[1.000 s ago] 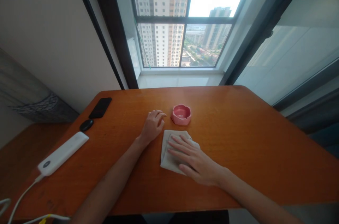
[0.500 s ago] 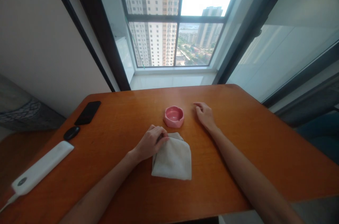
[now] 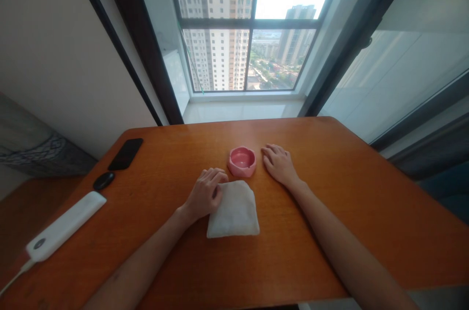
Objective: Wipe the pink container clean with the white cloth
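Note:
A folded off-white cloth lies on the wooden table in front of me. My left hand is at its upper left edge, fingers curled and the thumb against the cloth; that corner is hidden beneath the hand. Just beyond the cloth stands a pink, scallop-edged ashtray-like dish, with nothing visible inside. To the right of the dish, my right hand rests palm down on the tabletop, fingers stretched out and holding nothing. Its fingertips come close to the dish without touching it.
On the left side of the table are a black phone, a dark oval object and a long white device with a cable. A window is beyond the far edge, and a grey patterned fabric is at left.
The cloth's top edge now lies flatter and its outline is neater. My left hand has shifted slightly up and left. My right hand has turned palm down and its fingers have spread out.

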`<action>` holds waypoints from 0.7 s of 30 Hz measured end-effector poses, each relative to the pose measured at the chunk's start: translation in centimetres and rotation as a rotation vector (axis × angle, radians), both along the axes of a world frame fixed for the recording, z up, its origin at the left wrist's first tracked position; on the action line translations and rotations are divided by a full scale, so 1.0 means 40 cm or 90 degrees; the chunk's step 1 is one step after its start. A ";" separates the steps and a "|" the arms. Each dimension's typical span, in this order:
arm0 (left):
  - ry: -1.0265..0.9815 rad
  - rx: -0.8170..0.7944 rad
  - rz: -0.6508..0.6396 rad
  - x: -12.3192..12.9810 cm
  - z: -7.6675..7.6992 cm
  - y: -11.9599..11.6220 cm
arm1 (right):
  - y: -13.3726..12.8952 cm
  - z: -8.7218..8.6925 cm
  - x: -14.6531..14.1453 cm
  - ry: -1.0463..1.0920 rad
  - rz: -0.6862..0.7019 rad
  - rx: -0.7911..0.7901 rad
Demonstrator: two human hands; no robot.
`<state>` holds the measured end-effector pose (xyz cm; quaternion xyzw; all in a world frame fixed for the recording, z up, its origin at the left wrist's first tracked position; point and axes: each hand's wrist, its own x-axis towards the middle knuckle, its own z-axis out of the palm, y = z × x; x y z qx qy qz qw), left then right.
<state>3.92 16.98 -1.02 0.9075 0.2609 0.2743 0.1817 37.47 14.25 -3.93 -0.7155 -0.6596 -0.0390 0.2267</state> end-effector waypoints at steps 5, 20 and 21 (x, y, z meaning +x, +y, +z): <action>-0.018 -0.020 0.097 0.005 -0.023 0.017 | -0.011 -0.012 -0.021 -0.068 0.030 -0.053; 0.052 -0.030 0.110 -0.006 -0.052 0.013 | -0.023 -0.024 -0.032 -0.080 0.022 -0.034; 0.052 -0.029 0.111 -0.007 -0.053 0.013 | -0.023 -0.022 -0.034 -0.080 0.022 -0.034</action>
